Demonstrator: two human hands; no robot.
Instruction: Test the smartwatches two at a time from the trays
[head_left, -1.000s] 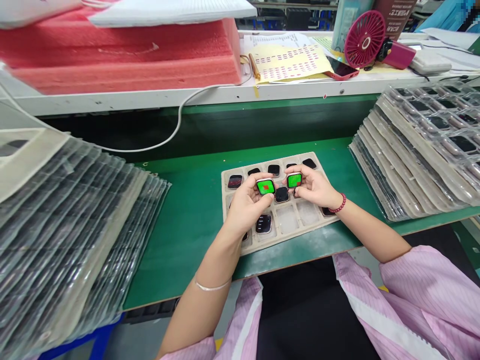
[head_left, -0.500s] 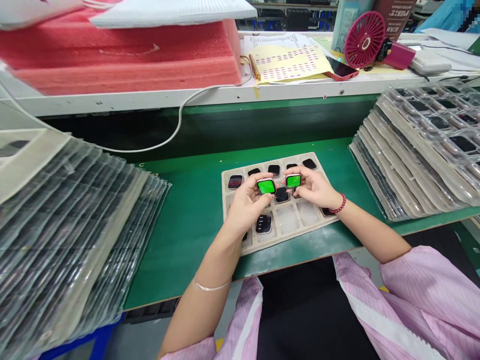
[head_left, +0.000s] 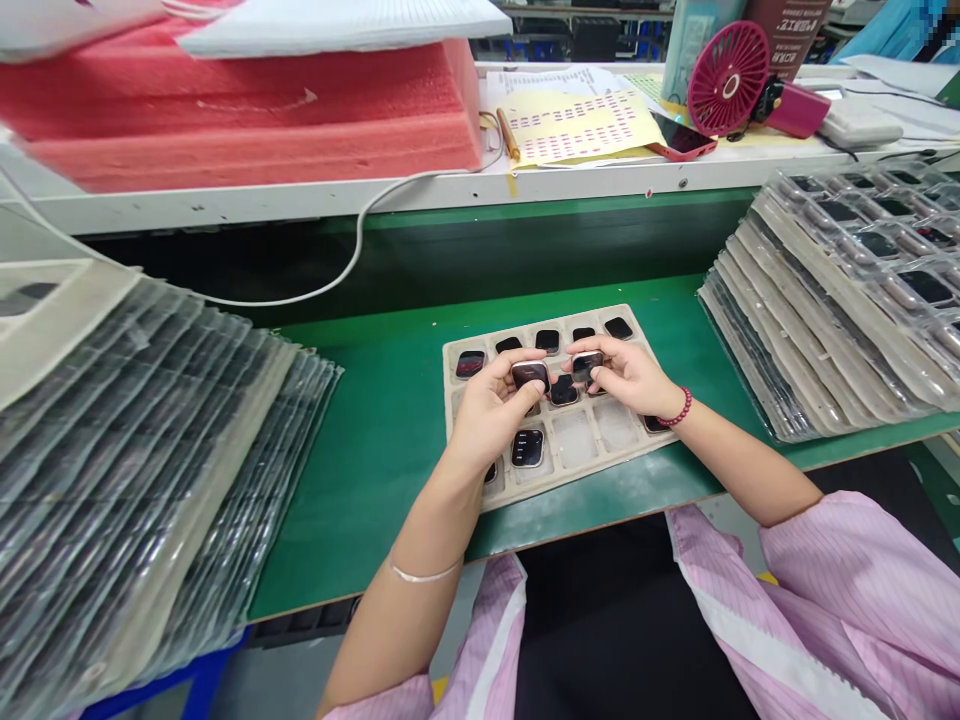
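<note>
Hands meet above a beige compartment tray (head_left: 592,462) that lies flat on a green bench mat (head_left: 375,440); every place below is given relative to that tray.

The left hand (head_left: 491,410) pinches a small square watch body, the left watch (head_left: 529,375), between thumb and fingertips, above the tray's middle. The right hand (head_left: 626,375) pinches a second one, the right watch (head_left: 586,365), in the same way, just to the right of the first. Both screens look dark. The two watches sit side by side, nearly touching, faces tilted up toward the camera, each lying straight ahead of the hand that holds it.

Directly beneath the gap between the hands, one watch with a dark face (head_left: 563,390) rests in its own pocket of the tray. The far row of the tray holds more dark-faced watches (head_left: 547,339), one to a pocket. Toward the near edge, one watch (head_left: 527,447) sits in a pocket, and the pockets to its right appear vacant.

Left of the tray, a fanned stack of clear trays (head_left: 150,480) overhangs the bench. Right of the tray, another slanted stack (head_left: 847,290) carries watches in its pockets. Beyond the tray, a raised shelf bears pink foam (head_left: 247,110), yellow sheets (head_left: 577,125) and a small pink fan (head_left: 729,78).
</note>
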